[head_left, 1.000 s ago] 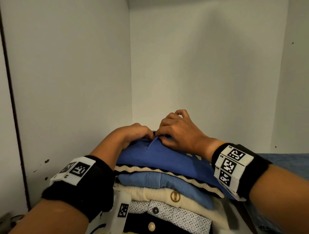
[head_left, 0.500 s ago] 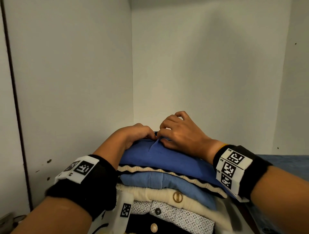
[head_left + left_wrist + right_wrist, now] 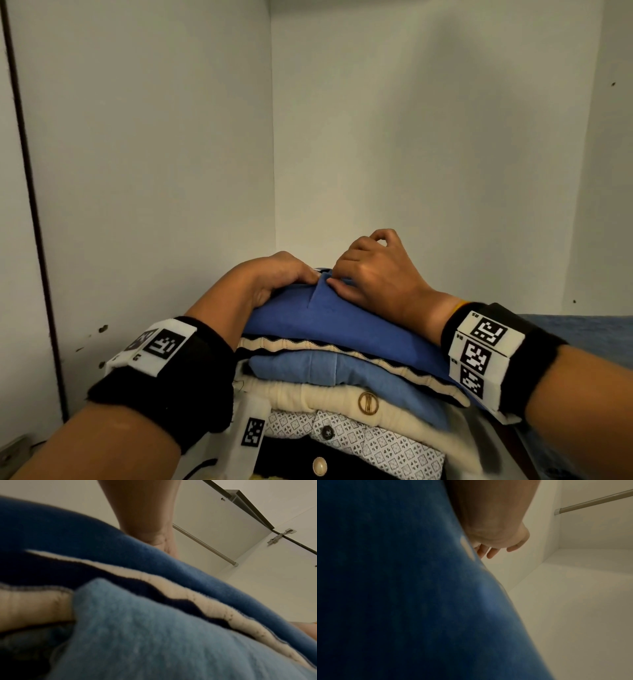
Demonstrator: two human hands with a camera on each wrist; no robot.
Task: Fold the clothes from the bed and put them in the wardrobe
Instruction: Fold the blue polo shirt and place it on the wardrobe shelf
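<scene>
A stack of folded clothes (image 3: 342, 394) sits in the white wardrobe's left corner. On top lies a folded royal-blue garment (image 3: 329, 318), also filling the right wrist view (image 3: 402, 588). Beneath it come a cream-trimmed dark piece (image 3: 308, 344), a light-blue one (image 3: 325, 366) and a cream one with a gold button. My left hand (image 3: 284, 274) curls over the blue garment's far left edge. My right hand (image 3: 370, 270) pinches a raised crease (image 3: 318, 291) at its far edge with the thumb; its outer fingers (image 3: 491, 551) hang free behind the cloth.
The wardrobe's left wall (image 3: 154, 171) stands close beside the stack and the back wall (image 3: 428, 154) just behind my hands. A blue cloth (image 3: 582, 329) lies on the shelf to the right. A hanging rail (image 3: 205, 545) runs overhead.
Both hands stay on the blue garment's far edge with the crease between them. They have shifted only slightly.
</scene>
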